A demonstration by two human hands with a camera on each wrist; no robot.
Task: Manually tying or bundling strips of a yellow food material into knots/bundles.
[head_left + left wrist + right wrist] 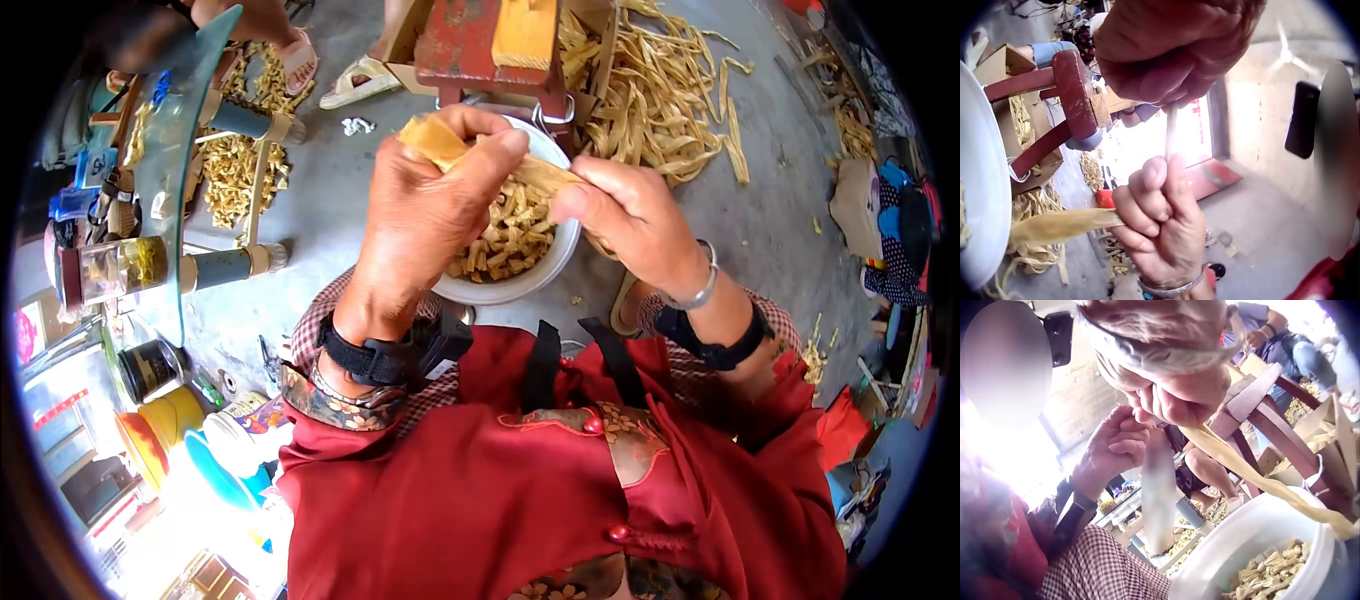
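Note:
A flat, tan dried strip (545,175) stretches between my two hands above a white bucket (480,293). My left hand (425,205) pinches one part of it between thumb and curled fingers, with a wider fold showing above the knuckles. My right hand (640,215) grips the strip a short way to the right. From the right fist the strip's loose tail (1254,475) hangs down past the bucket's rim. Short, knotted-looking tan pieces (515,235) fill the bottom of the bucket.
Just beyond the bucket stands a red wooden stool (455,50) with a yellow wood block (522,40) on top. Long tan strips (650,110) spill from a cardboard box (405,45). A glass-topped table (185,180) stands at left, near another person's sandalled foot (298,60).

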